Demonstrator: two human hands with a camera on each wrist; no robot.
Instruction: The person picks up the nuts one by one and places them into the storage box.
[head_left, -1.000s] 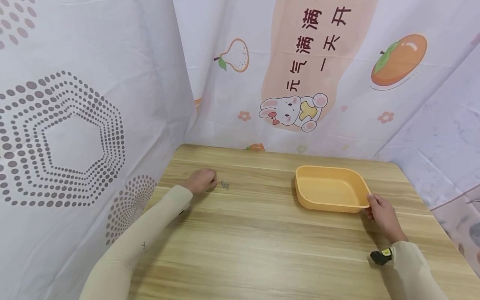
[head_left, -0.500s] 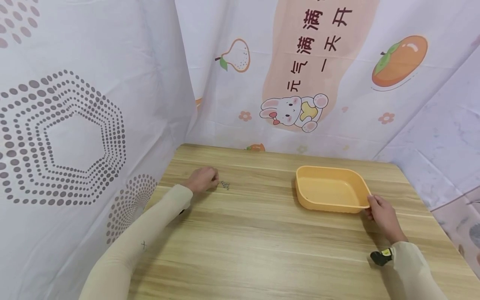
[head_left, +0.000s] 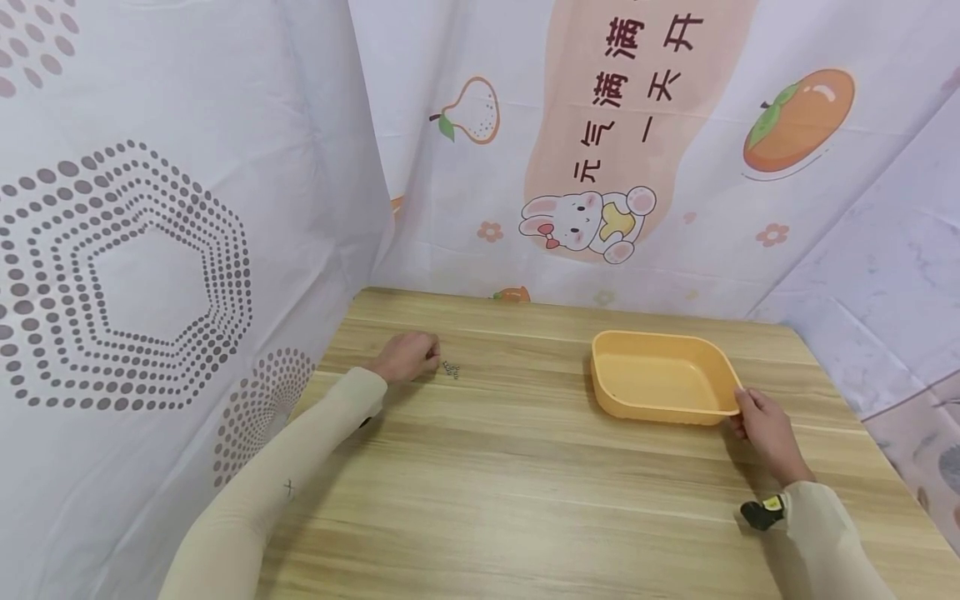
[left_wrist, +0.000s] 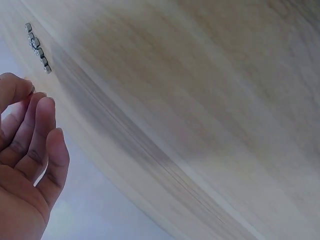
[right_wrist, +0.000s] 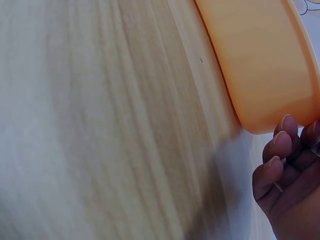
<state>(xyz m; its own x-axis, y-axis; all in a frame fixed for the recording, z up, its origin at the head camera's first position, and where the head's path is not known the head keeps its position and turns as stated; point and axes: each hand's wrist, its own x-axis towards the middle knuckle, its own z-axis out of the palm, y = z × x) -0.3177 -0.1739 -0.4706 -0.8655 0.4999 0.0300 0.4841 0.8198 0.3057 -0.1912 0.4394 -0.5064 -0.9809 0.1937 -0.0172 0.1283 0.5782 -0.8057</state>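
Small metal nuts lie in a tight cluster on the wooden tabletop, left of centre in the head view. Just left of that cluster is my left hand, its thumb and index fingertips brought together. A tiny grey metal piece shows between those tips in the left wrist view, mostly hidden by them. On the right, an orange-yellow plastic tray sits on the table. My right hand grips its near right corner, thumb over the rim and fingers underneath; in the right wrist view the fingertips meet the tray's outer wall.
The wooden table ends at a printed curtain behind and a dotted white curtain on the left. A black device is strapped at the right wrist.
My left hand shifts slightly to the right, close beside the nuts, and its fingers draw in. The right hand and the tray stay in place.
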